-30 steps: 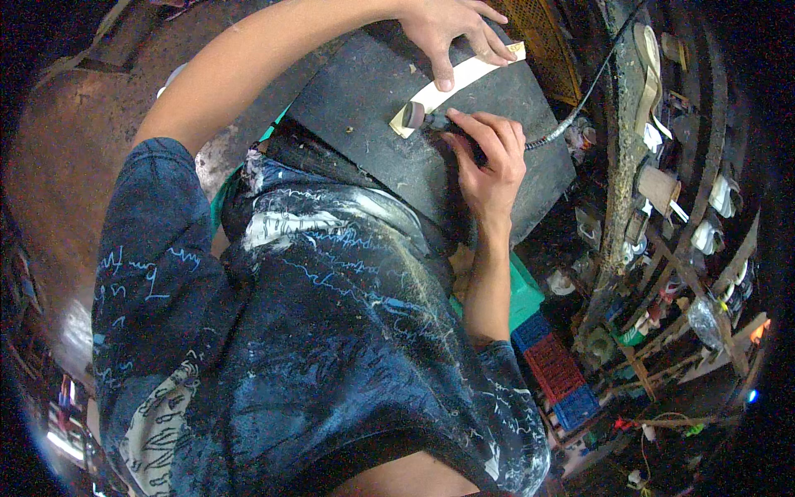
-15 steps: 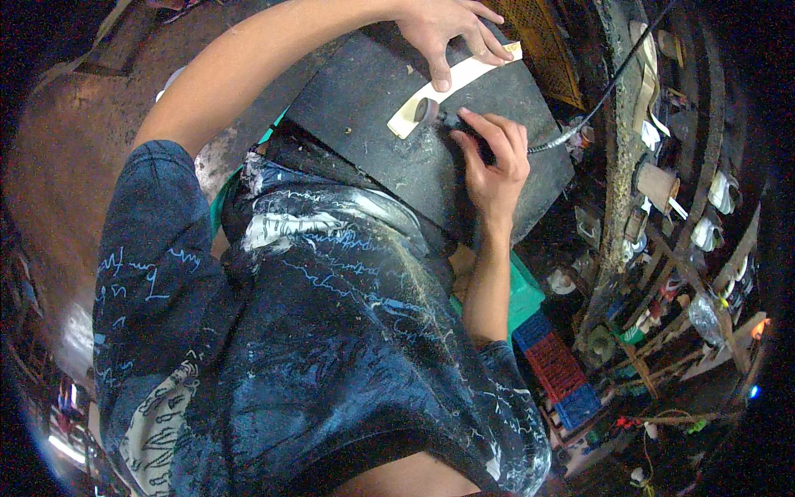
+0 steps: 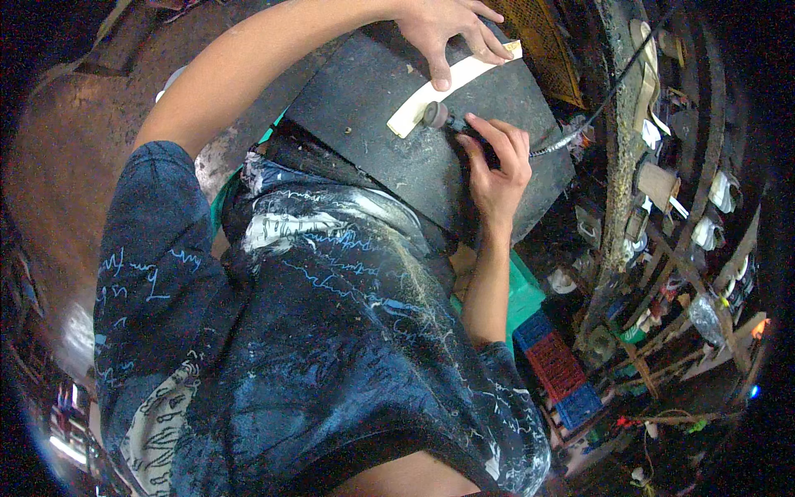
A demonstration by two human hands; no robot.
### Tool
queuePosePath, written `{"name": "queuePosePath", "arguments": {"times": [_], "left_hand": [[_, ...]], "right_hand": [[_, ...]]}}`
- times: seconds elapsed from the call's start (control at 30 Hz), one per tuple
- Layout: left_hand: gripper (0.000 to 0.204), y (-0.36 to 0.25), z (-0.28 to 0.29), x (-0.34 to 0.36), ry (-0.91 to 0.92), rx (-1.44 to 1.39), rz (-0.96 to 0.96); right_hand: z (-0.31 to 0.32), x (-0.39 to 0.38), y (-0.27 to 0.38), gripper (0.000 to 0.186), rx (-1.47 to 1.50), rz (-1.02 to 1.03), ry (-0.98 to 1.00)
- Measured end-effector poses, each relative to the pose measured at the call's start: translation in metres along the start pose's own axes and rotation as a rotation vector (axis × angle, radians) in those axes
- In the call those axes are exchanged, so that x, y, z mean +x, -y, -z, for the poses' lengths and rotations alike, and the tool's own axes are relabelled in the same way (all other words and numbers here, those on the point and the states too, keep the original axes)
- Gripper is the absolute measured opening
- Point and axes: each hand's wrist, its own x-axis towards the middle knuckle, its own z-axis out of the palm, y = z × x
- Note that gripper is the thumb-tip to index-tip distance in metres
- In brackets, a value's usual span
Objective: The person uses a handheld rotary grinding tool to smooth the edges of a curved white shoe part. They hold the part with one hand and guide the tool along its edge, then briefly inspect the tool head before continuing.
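A pale curved wooden strip [image 3: 418, 103] lies on a dark board [image 3: 373, 108] resting across my lap. My left hand [image 3: 443, 29] presses down on the strip's far part with spread fingers. My right hand [image 3: 497, 161] grips a thin rotary tool like a pen; its round sanding drum [image 3: 436, 114] touches the strip's near edge. The tool's flexible shaft [image 3: 580, 112] runs off to the upper right.
A cluttered rack [image 3: 662, 215] of tools and cups stands at the right. Red and blue crates [image 3: 559, 373] and a green box [image 3: 522, 294] sit low on the right. A yellow mesh panel [image 3: 538, 33] is behind the board. Brown floor [image 3: 83, 149] lies left.
The sanding drum has slid along the strip's near edge, rightward from the end toward the middle. My right hand has shifted slightly with it. My left hand stays pressed on the strip.
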Motion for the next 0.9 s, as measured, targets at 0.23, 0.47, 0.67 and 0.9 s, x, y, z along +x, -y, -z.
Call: {"name": "queuePosePath", "arguments": {"times": [0.23,0.47,0.67,0.9], "left_hand": [[0.101,0.000,0.000,0.000,-0.009,0.008,-0.005],[0.102,0.001,-0.001,0.000,-0.013,-0.006,-0.006],[0.103,0.003,-0.003,0.001,-0.015,0.014,-0.009],[0.103,0.001,-0.001,0.001,-0.027,0.021,-0.026]], "right_hand": [[-0.001,-0.007,0.002,0.039,-0.003,0.035,0.063],[-0.003,-0.007,0.008,0.040,0.036,0.080,0.077],[0.003,-0.009,0.010,0.042,0.028,0.100,0.066],[-0.001,-0.013,0.010,0.039,0.040,0.095,0.071]]}}
